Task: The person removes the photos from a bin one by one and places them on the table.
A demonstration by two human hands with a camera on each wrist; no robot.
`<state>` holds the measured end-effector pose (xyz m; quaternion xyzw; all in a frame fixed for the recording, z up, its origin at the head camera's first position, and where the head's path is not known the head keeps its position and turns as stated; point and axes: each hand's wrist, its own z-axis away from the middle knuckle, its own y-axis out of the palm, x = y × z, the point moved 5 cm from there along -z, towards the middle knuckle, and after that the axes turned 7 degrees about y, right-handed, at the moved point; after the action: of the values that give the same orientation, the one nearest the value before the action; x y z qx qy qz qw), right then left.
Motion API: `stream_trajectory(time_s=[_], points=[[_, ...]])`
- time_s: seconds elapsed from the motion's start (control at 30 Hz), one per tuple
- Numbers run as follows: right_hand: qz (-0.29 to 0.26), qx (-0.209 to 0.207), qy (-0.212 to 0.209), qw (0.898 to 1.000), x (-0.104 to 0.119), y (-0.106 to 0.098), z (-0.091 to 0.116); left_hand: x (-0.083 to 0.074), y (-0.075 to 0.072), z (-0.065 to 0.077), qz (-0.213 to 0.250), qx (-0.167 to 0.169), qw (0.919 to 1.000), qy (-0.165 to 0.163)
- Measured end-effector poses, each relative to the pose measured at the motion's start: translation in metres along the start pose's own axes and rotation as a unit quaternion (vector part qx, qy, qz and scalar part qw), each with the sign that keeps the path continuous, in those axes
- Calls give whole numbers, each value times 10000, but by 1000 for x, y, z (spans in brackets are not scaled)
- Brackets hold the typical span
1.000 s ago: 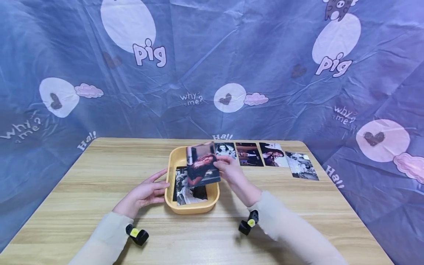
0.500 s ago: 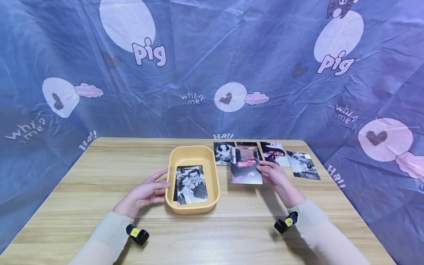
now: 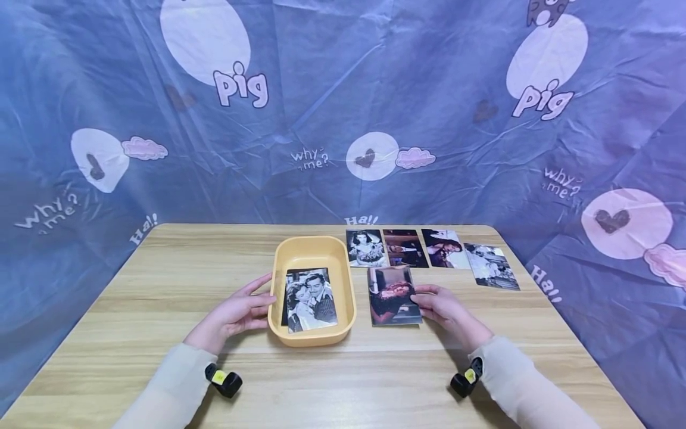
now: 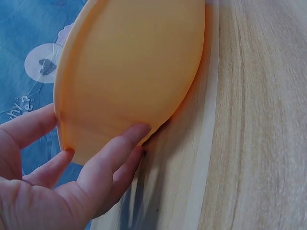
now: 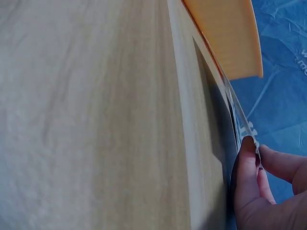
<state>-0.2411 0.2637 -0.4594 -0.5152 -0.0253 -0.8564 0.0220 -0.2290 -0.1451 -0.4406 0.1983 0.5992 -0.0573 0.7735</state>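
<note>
A yellow plastic tray (image 3: 343, 253) stands mid-table, holding a black-and-white photo (image 3: 311, 301) of a couple on top of a dark-edged one. My left hand (image 3: 241, 313) rests against the tray's left side, its fingers spread and fairly straight along the outer wall (image 4: 134, 67) in the left wrist view. To the right of the tray, my right hand (image 3: 442, 310) pinches a colour photo (image 3: 393, 298) by its right edge, between thumb and fingers. In the right wrist view, that photo appears edge-on, close over the table, with its shadow beside it.
Behind the held photo, several photos lie in a row: a black-and-white portrait (image 3: 367, 247), a dark reddish photo (image 3: 405, 249) and a colour photo (image 3: 443, 248). A tilted black-and-white photo (image 3: 490, 266) ends the row. A blue printed cloth (image 3: 311, 119) hangs behind the wooden table (image 3: 161, 286).
My right hand has carried the colour photo rightward out from over the tray, then drawn it nearer and lower, in front of the row. My left hand has stayed at the tray.
</note>
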Motion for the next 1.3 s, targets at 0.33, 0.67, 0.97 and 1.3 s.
stream_trajectory(time_s=[0.33, 0.67, 0.97, 1.3], points=[[387, -176, -81, 9991, -4, 12, 5, 0, 1, 0, 23, 47, 10000, 6], [1819, -384, -447, 9815, 6, 12, 14, 1, 0, 0, 62, 35, 10000, 1], [1113, -134, -659, 9915, 34, 19, 15, 2, -2, -2, 70, 10, 10000, 18], [-287, 436, -787, 9955, 79, 76, 11, 2, -1, -1, 49, 19, 10000, 19]])
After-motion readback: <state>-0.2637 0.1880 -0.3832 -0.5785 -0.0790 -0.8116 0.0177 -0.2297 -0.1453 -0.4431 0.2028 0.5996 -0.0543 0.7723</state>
